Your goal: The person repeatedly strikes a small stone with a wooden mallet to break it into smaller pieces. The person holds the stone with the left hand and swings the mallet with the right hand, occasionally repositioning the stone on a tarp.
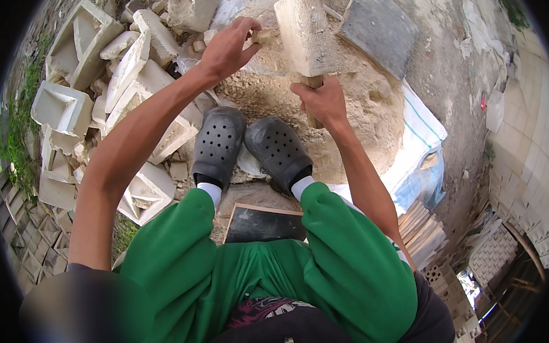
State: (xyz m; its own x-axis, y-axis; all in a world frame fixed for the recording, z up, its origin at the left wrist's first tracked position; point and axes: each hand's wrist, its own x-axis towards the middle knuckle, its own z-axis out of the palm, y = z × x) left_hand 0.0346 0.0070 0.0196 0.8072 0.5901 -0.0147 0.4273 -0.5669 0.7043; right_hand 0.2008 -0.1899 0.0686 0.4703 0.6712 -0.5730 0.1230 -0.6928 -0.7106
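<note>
My right hand (325, 100) grips the short handle of a wooden mallet (305, 38), its pale, dust-covered block head raised upright above the crushed material. My left hand (231, 49) is curled, with thumb and fingers around a small beige chunk (265, 36). Beneath both hands spreads a heap of crumbled tan powder and lumps (364, 118), lying on a white woven sheet (422, 113) with green stripes. My feet, in grey clogs (220, 139), rest at the near edge of the heap.
Broken white plaster moulds (132, 73) are piled at the left. A grey slab (380, 29) lies at the far right of the heap. A dark board (261, 224) is under my legs, and stacked thin slats (421, 229) stand at right. Another person's blurred head shows at lower left.
</note>
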